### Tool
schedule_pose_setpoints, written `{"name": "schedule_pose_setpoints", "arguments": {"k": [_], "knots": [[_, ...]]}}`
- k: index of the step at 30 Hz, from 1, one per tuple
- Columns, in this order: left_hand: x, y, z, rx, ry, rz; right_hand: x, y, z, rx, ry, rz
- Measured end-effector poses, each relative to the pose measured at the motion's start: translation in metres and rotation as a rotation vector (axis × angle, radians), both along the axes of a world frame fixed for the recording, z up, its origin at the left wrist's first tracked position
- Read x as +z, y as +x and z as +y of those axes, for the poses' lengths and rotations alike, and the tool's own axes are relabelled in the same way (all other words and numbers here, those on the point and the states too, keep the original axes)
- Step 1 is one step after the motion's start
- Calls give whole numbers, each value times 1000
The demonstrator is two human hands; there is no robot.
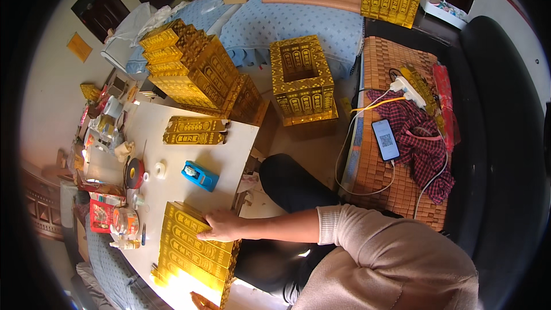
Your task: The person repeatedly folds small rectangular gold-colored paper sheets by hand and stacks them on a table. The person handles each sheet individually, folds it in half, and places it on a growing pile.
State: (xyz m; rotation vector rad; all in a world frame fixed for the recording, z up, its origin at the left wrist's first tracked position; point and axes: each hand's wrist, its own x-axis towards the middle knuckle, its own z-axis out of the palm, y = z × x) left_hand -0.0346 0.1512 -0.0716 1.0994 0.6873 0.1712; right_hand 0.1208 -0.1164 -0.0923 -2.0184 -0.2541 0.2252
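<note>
On the white table lies a block of long gold cardboard strips or boxes [193, 247] printed with characters, side by side. My right hand [221, 225] grips its upper edge, with the thumb and fingers over the gold card. My left hand [202, 301] shows only in part at the bottom edge of the view, against the block's near end; strong sunlight washes out the card beside it. Above the block stands a blue tape dispenser [200, 176] with a roll in it. Further up lie two gold printed strips [196, 131], flat and apart from the block.
The white table [150, 116] carries a black tape roll [134, 173], a white roll [159, 170], scissors [143, 234] and jars [125, 221]. Stacked gold boxes [206, 77] rise behind it. A hollow gold box tower [303, 90] stands on the floor. A phone [385, 140] charges on the mat.
</note>
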Motion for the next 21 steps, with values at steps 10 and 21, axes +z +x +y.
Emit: {"name": "schedule_pose_setpoints", "arguments": {"k": [10, 21], "knots": [[10, -10, -6, 150, 124, -46, -10, 10, 2, 67, 313, -144], [-7, -16, 4, 275, 64, -19, 13, 8, -1, 276, 587, 181]]}}
